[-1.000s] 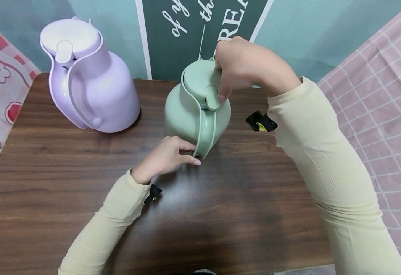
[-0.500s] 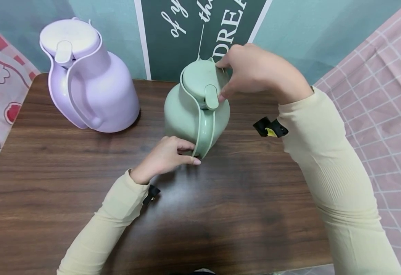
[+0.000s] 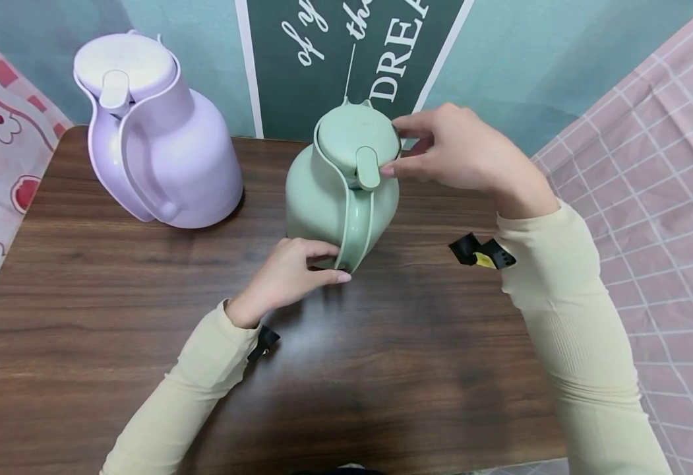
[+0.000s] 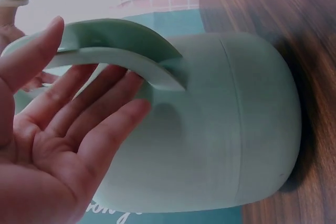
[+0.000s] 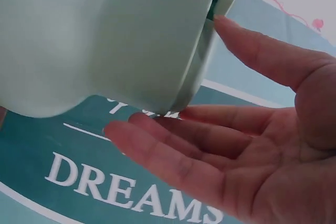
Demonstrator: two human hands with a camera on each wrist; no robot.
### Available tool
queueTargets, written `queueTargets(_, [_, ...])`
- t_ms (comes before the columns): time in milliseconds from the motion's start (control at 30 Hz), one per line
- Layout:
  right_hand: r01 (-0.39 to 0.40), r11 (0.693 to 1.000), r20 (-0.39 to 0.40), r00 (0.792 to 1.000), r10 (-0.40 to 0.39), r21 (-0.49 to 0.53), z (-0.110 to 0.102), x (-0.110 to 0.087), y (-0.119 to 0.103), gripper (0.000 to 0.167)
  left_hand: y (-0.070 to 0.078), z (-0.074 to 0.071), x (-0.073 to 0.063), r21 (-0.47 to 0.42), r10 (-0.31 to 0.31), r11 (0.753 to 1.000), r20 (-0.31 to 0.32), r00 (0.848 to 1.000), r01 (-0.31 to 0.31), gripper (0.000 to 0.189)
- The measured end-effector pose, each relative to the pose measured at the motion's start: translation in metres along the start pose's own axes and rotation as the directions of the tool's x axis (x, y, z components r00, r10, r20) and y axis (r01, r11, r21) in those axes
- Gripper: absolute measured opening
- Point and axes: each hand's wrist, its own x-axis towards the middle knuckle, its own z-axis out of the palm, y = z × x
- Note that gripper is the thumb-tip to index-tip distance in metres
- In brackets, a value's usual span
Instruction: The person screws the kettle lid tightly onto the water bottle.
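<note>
A pale green vacuum jug (image 3: 316, 198) stands upright on the table, its handle toward me and its round lid (image 3: 355, 135) on top with a push lever (image 3: 367, 168). My left hand (image 3: 293, 270) holds the lower handle (image 4: 126, 59) loosely, the thumb on one side and the fingers reaching in between handle and body. My right hand (image 3: 453, 152) is beside the lid on the right. Its thumb tip is right at the lid edge near the lever, while the other fingers extend fairly straight along the rim, as the right wrist view (image 5: 231, 145) also shows.
A lilac jug (image 3: 204, 158) of the same shape stands at the back left of the brown wooden table (image 3: 411, 382). Behind hangs a teal cloth with white lettering (image 3: 399, 53). Pink patterned cloths hang at the left and right sides.
My right hand has moved right and down, from over the lid's right side to beside it, its fingers loosening and spreading. The left hand and both jugs stay nearly in place.
</note>
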Motion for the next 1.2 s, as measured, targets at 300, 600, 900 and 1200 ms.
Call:
queueTargets(300, [-0.077,0.981,0.133,0.990,0.054,0.175,0.024,-0.003,0.042,0.063,0.005,-0.002,-0.002,-0.035,-0.010,0.999,-0.021,1.000,0.010,0.024])
queueTargets(600, [-0.153,0.984,0.175,0.975,0.135,0.091,0.066,0.017,0.071,0.062,0.008,-0.004,-0.003,-0.015,-0.068,0.998,-0.013,0.998,0.068,0.026])
queueTargets(900, [-0.163,0.982,0.198,0.970,0.142,0.097,0.094,0.029,0.083,0.053,0.006,-0.003,-0.003,0.013,-0.084,0.996,-0.017,0.996,0.084,0.028])
queueTargets(1200, [-0.198,0.972,0.208,0.963,0.169,0.129,0.113,0.035,0.087,0.033,0.004,-0.002,-0.003,0.011,-0.073,0.997,-0.019,0.997,0.073,0.027])
